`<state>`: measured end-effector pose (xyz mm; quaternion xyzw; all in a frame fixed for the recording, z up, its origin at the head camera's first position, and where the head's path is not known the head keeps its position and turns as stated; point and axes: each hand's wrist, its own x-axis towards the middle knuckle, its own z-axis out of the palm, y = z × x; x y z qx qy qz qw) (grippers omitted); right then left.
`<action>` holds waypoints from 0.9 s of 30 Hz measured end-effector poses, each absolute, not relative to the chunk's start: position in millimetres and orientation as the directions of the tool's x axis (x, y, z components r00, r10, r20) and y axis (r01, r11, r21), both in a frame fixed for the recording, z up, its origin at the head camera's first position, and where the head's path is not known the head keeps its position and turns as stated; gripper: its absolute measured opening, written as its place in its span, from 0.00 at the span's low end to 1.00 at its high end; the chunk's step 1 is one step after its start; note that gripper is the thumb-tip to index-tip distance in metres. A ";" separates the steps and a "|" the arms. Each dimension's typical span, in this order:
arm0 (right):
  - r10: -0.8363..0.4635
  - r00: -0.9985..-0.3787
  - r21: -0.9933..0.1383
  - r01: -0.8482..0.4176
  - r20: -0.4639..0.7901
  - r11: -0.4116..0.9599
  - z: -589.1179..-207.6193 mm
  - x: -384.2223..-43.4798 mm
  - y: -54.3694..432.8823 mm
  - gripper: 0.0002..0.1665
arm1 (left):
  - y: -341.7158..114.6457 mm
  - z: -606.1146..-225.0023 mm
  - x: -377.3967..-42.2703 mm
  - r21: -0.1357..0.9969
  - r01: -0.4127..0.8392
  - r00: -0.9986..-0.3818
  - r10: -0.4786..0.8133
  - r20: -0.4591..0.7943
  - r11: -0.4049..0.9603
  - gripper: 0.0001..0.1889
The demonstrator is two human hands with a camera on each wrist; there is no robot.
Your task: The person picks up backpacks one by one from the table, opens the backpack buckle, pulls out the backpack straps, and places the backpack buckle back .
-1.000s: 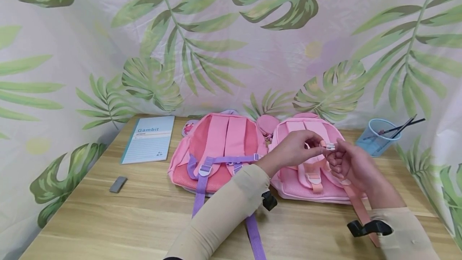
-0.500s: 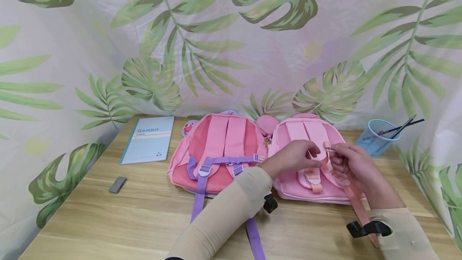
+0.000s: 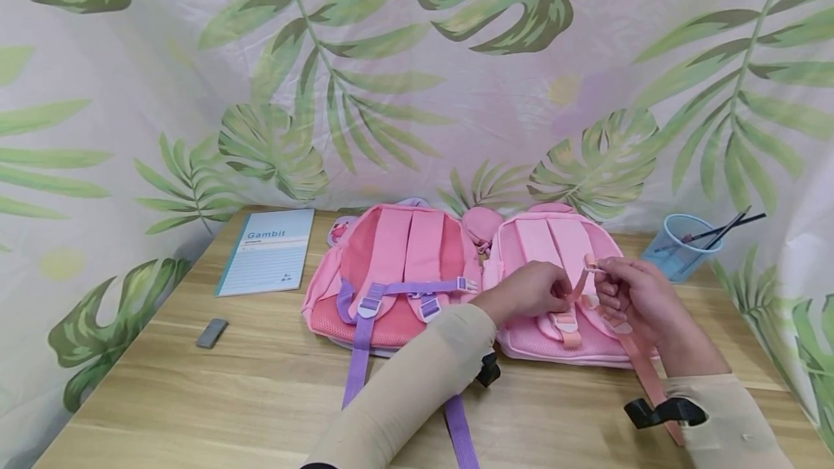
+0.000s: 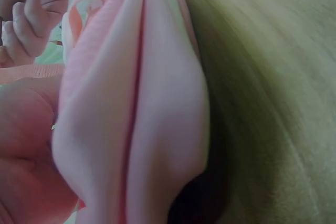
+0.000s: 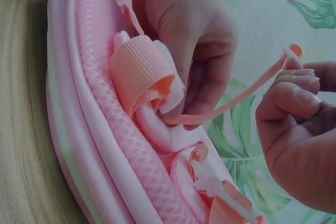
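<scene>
A pink backpack (image 3: 521, 335) lies on the table with its shoulder straps facing up. From its left shoulder strap a thin orange strap (image 5: 231, 107) runs up between the two hands. My left hand (image 3: 531, 289) pinches this strap low down, close to the white adjuster (image 3: 565, 323). My right hand (image 3: 632, 295) pinches the strap's upper end at a small white buckle (image 3: 593, 269), its other fingers curled. In the left wrist view the backpack's side (image 4: 131, 108) fills the middle, and the left hand's fingertips are hidden.
A second pink backpack (image 3: 348, 266) with purple straps (image 3: 462, 429) lies to the left. Further left are a notebook (image 3: 266, 252) and a grey eraser-like block (image 3: 212, 333). A blue cup (image 3: 683, 244) with pens stands at the back right. A patterned curtain (image 3: 417, 93) hangs behind.
My left hand has left the white buckle and moved down and left to the strap's lower part. The strap is now stretched between both hands. My right hand has hardly moved.
</scene>
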<state>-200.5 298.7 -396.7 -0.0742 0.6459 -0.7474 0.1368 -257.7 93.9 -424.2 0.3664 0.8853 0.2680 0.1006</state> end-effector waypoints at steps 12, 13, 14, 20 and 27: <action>-0.394 -0.914 -0.943 0.048 0.092 -0.330 -389.1 -198.9 306.6 0.29 | 95.7 -430.3 -257.0 0.497 0.622 -0.707 0.707 0.023 0.605 0.05; -0.405 -0.909 -0.936 0.056 0.096 -0.346 -388.8 -198.7 307.4 0.29 | 95.3 -430.4 -256.9 0.493 0.623 -0.707 0.707 0.021 0.608 0.05; -0.414 -0.905 -0.931 0.064 0.098 -0.360 -388.6 -198.4 308.1 0.29 | 95.2 -430.5 -256.7 0.485 0.625 -0.707 0.707 0.019 0.611 0.05; -0.441 -0.891 -0.924 0.074 0.107 -0.375 -389.1 -197.6 310.5 0.29 | 94.8 -429.8 -255.4 0.451 0.644 -0.699 0.715 0.019 0.618 0.05; -0.426 -0.899 -0.906 0.089 0.107 -0.414 -389.3 -198.3 318.4 0.30 | 93.1 -430.9 -255.4 0.491 0.627 -0.701 0.713 0.018 0.604 0.05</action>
